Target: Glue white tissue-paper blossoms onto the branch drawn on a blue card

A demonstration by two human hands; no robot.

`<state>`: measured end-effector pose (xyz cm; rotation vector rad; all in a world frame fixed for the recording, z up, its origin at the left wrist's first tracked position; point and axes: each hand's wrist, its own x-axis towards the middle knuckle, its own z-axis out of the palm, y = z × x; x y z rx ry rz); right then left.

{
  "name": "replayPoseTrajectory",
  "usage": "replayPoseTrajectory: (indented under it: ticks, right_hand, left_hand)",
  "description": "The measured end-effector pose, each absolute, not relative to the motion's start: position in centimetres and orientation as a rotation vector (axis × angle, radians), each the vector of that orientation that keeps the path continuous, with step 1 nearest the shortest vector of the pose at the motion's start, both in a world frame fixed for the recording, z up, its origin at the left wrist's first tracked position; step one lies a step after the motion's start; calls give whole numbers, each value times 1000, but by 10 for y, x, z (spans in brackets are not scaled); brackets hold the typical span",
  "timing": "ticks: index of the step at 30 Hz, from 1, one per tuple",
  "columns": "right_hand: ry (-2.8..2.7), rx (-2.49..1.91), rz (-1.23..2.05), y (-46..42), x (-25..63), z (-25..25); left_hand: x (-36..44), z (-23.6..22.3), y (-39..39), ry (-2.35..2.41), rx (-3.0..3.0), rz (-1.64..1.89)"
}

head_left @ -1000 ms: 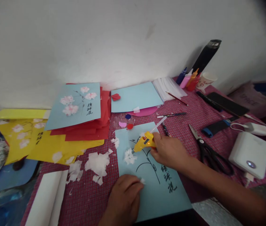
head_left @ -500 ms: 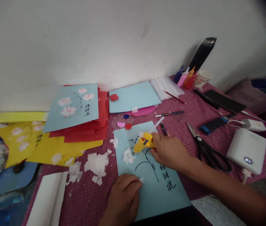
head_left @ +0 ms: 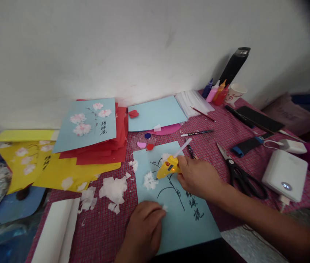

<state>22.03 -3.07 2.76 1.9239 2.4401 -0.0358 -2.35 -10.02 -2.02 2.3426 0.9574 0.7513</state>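
My right hand point(head_left: 197, 176) is wrapped round a yellow glue gun point(head_left: 169, 166) with a clear glue stick poking out of its back. Its nozzle points down at the right edge of a white paper flower point(head_left: 150, 180). That flower lies on a light blue card point(head_left: 190, 233) bearing black drawn branches and brush writing. A second white flower point(head_left: 165, 157) is partly hidden behind the glue gun. Low on the card's left edge, my left hand point(head_left: 145, 226) is closed, pinching a small scrap of white paper point(head_left: 165, 208) at its fingertips.
Torn white paper point(head_left: 113, 190) lies left of the card. Behind are a paint palette point(head_left: 145, 142) and a stack of red paper point(head_left: 120, 135) topped by a finished flower card point(head_left: 89, 122). Scissors point(head_left: 239, 175), a white power bank point(head_left: 284, 177) and small paint bottles point(head_left: 216, 91) occupy the right side.
The view has shifted slightly. The glue gun stays beside the same white flower, its nozzle moving only slightly. My left hand keeps its pinch in nearly the same place.
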Motion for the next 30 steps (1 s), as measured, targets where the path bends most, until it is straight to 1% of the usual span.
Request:
replayPoseTrajectory:
  ticks: [11, 21, 24, 26, 27, 30]
  right_hand:
    - [2513, 1829, 71, -39, 213, 38]
    - [2395, 1982, 34, -50, 215, 40]
    - [2353, 2094, -6, -57, 222, 39]
    - [2290, 2236, -124, -61, 232, 38]
    - [2254, 2322, -237, -63, 240, 38]
    - [2225, 2550, -815, -66, 266, 36]
  left_hand:
    - [-24, -18, -102, 967, 2317, 756]
    - [-24, -18, -105, 975, 2287, 794]
    - [-24, -18, -105, 980, 2293, 806]
    - [-24, -18, -105, 983, 2298, 814]
    - [-24, -17, -105, 984, 2302, 817]
    - [-23, -17, -106, 985, 2311, 837]
